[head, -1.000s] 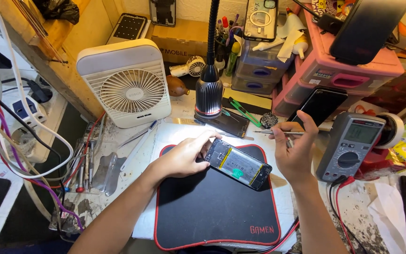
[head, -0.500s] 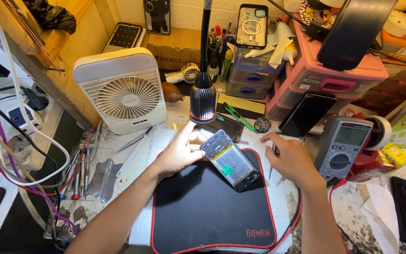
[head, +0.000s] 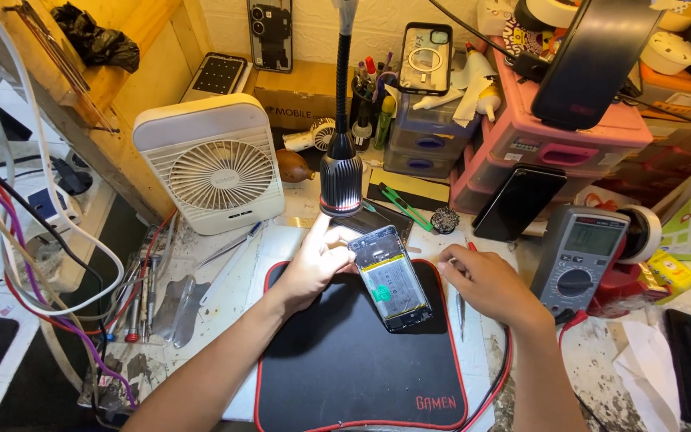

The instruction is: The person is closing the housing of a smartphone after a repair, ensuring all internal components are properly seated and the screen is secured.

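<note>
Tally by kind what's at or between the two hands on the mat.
Opened phones with the back off: 1
Thin metal hand tools: 1
Black red-edged mats: 1
Hands: 2, left hand, right hand
Total: 5

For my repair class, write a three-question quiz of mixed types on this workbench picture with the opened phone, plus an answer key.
1. True or false: the opened phone lies partly on the black mat.
2. Which hand touches the phone? A. left hand B. right hand C. both
3. Fill in: behind the left hand stands a white desk ____.

Key
1. True. Its lower end rests on the mat, back cover off, battery showing.
2. A. The left hand grips its upper left edge; the right hand rests apart, over a thin tool near the mat's right edge.
3. Fan. It stands left of the gooseneck lamp.
</note>
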